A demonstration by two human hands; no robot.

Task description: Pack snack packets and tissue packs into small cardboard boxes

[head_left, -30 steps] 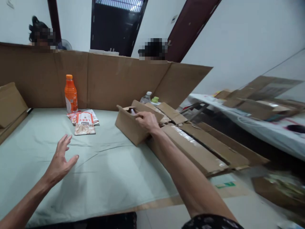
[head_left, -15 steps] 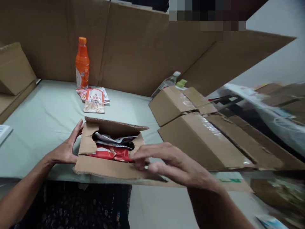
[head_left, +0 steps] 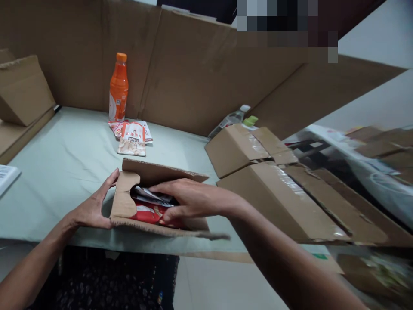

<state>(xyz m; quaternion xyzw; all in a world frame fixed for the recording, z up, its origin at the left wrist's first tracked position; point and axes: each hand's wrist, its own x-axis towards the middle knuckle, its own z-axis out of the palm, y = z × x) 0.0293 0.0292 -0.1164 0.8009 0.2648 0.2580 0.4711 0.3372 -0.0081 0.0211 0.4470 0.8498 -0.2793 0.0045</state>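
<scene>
A small cardboard box [head_left: 127, 196] stands on the pale green cloth near the front edge, its flaps raised. Around its left end my left hand [head_left: 95, 206] is gripped, thumb at the near corner and fingers at the far one. Inside lie a red packet [head_left: 145, 213] and, behind it, dark-and-white flat packets [head_left: 150, 196]. My right hand [head_left: 190, 198] reaches into the opening from the right, thumb over the red packet, other fingers stretched over the dark-and-white ones. Its fingers and thumb are apart, and it covers the right part of the contents.
An orange bottle [head_left: 118, 88] stands at the back, with several snack packets [head_left: 132, 138] lying before it. On the right are cardboard boxes [head_left: 258, 193], with a clear bottle [head_left: 230, 119] and a green cap [head_left: 250, 121] behind. A tall cardboard panel [head_left: 193, 73] closes the back.
My right hand has moved from the box's right edge to the left, into the opening over the packets. The near flap has swung up. My left hand stays at the box's left end.
</scene>
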